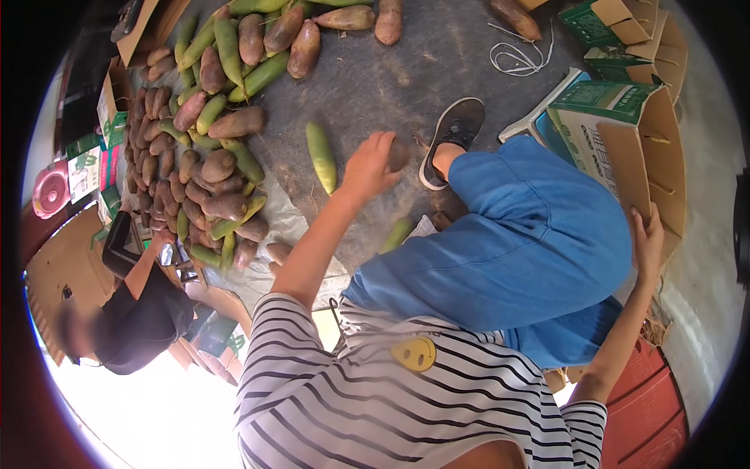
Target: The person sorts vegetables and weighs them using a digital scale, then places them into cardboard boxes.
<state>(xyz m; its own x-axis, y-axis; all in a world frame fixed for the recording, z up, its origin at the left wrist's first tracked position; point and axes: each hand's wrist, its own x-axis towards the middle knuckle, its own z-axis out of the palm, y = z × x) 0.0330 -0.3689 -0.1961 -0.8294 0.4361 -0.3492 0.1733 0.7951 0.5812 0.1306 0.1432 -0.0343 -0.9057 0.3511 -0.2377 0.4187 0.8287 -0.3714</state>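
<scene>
A brown fruit [399, 154], dark and rounded, is held in the left hand [369, 166] above the grey sheet [406, 70]. The fingers are curled around the fruit's near side, so that only its far end shows beyond the fingertips. Just beside the hand, a single green fruit [320, 156] lies alone on the sheet. Further out, a long heap of fruit [211, 164], purple-brown and green mixed, is spread along the sheet's edge.

Judged from how things lie, little has been dealt with: one fruit is in hand and the bulk is left in the heap.

The right hand [648, 234] is laid against the flap of an open cardboard carton [625, 164], well apart from the fruit. Its fingers are stretched upward along the board, but whether they hook the edge cannot be told. The carton's inside is hidden. Another person in a dark top [148, 316] is bent over at the heap's near end.
</scene>
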